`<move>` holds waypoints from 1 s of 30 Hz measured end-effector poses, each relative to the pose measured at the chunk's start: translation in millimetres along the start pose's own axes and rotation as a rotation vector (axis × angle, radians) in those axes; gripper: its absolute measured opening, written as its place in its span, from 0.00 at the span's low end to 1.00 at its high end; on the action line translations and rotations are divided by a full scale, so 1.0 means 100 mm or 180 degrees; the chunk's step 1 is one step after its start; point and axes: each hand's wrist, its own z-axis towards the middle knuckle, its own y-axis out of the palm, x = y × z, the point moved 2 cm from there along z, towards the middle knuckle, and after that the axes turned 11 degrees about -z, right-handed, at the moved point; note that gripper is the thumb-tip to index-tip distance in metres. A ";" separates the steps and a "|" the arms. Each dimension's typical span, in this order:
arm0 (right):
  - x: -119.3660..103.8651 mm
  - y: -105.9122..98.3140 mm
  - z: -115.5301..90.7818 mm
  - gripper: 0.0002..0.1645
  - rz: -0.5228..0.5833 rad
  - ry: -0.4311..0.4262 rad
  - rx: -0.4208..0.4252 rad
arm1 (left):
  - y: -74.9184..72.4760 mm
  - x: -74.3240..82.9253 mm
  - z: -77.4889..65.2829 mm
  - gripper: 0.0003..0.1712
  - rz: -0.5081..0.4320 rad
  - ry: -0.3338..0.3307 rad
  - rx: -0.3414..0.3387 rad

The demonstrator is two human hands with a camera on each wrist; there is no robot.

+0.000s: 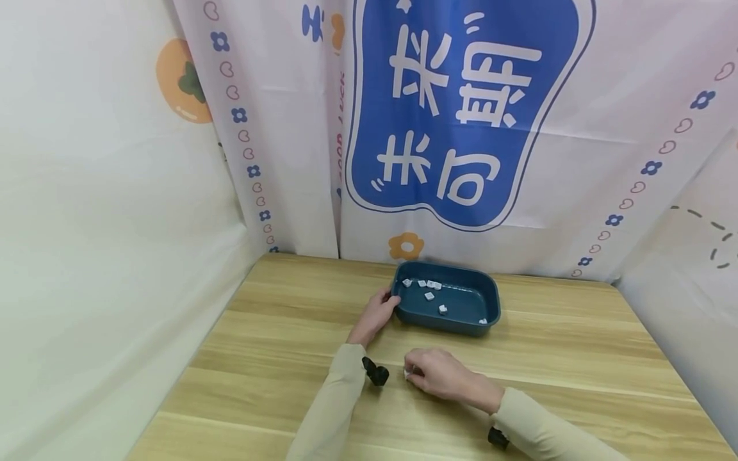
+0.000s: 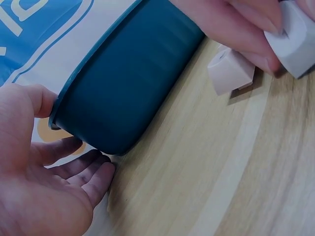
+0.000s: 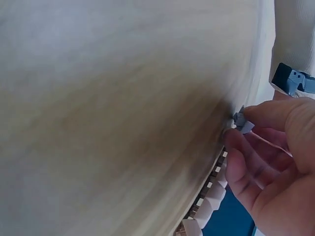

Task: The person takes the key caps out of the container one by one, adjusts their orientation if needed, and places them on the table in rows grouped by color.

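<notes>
A dark teal plastic tray (image 1: 446, 324) stands at the table's back, with several small white keycaps (image 1: 429, 296) scattered inside. At its left end my left hand (image 1: 376, 315) holds the rim, thumb over the edge and fingers against the outer wall (image 2: 128, 78). In front of the tray, low over the table, my right hand (image 1: 438, 374) pinches one white keycap (image 2: 295, 42) between thumb and fingertips. Another keycap (image 2: 230, 71) lies on the wood close by. The right wrist view shows a row of pale pieces (image 3: 210, 201) beyond the fingers, partly hidden by the hand.
The wood-grain table (image 1: 277, 358) is bounded by a printed cloth (image 1: 300, 160) right behind the tray and by white cloth (image 1: 115, 256) at the left. A black wrist mount (image 1: 377, 372) sits on the left sleeve, near the right hand.
</notes>
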 end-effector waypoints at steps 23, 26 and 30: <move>0.18 -0.31 -0.10 0.04 0.0149 -0.0085 -0.0173 | -0.02 0.02 -0.03 0.35 -0.0001 -0.0021 0.0034; 0.24 -0.41 -0.10 0.04 0.0173 -0.0036 -0.0103 | -0.01 0.02 -0.02 0.35 0.0021 -0.0007 0.0021; 0.31 -0.50 -0.09 0.05 0.0015 -0.0006 -0.0003 | -0.01 0.02 -0.02 0.35 0.0011 -0.0005 0.0020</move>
